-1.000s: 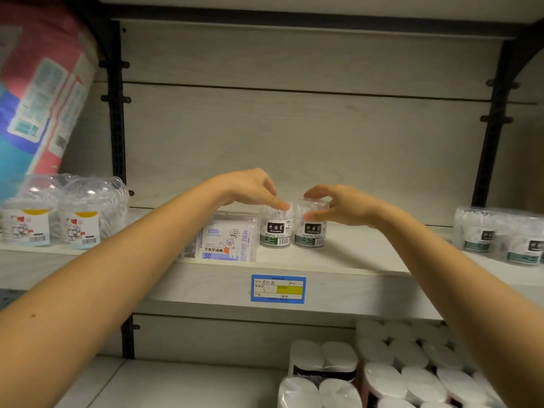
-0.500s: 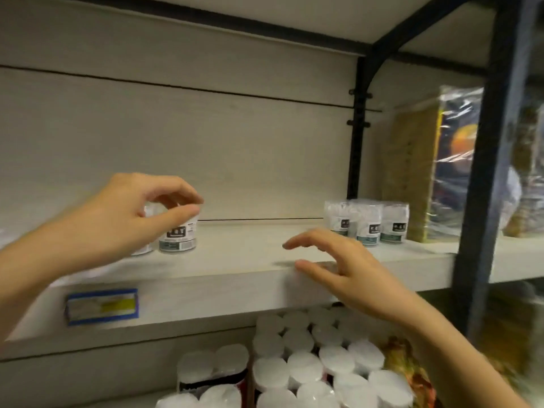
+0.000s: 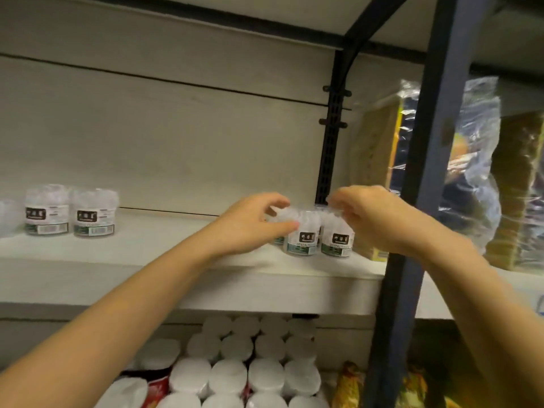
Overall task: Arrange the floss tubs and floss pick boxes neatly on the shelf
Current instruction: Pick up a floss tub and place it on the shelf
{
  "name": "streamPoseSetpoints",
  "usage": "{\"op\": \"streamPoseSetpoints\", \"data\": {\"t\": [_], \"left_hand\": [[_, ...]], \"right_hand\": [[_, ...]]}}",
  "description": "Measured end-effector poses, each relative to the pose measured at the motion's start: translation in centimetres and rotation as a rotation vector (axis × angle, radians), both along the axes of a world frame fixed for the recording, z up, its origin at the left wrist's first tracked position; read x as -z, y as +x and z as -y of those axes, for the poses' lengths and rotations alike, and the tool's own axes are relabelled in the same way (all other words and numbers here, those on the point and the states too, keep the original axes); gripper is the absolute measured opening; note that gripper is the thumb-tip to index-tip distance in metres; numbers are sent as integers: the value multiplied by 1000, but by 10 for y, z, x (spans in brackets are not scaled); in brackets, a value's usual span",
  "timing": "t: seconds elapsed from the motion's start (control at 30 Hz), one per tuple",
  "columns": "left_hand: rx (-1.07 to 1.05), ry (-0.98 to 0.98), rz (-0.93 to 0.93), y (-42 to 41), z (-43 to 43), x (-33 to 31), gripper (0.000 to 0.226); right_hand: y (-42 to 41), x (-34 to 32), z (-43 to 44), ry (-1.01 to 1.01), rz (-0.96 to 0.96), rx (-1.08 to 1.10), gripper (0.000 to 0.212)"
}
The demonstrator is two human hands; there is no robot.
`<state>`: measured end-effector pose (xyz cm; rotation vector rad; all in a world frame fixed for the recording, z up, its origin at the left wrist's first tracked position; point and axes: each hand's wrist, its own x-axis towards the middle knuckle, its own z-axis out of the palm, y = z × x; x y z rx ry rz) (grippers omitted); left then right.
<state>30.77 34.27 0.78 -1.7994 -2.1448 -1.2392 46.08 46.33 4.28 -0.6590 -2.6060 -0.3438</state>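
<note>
Now I've swung both hands from the placed tubs [image 3: 47, 212] to the far group: my left hand [image 3: 250, 223] pinches one tub [image 3: 303, 235] by its top, my right hand [image 3: 369, 220] curls round the neighbour tub [image 3: 337, 241], and both tubs sit on the shelf [image 3: 164, 245].

Saw matt, pale wood-grain board along the front edge of the shelf [image 3: 265, 290]. Found clear glossy plastic on the floss tubs [image 3: 303, 238], with smooth labels. Noted dark matt painted metal on the upright post [image 3: 424, 172], crinkled shiny film [image 3: 479, 160] beside it.

Two clear upright floss tubs [image 3: 93, 214] on the shelf [image 3: 147, 254] left, tub cluster [image 3: 319, 238] right
</note>
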Motion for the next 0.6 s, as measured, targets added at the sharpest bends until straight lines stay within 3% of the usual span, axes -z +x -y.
{"op": "streamPoseSetpoints", "data": {"t": [0.13,0.27,0.6], "left_hand": [[-90,-61,-43,-1,-44,-17,61],[-122,-153,-21,-11,-64,-18,62],[-181,-118,-131,-10,-78,-15,60]], "right_hand": [[-39,-25,-25,81,294,210,20],[-57,-33,-38,28,472,308,39],[-54,-30,-33,-145,482,371,57]]}}
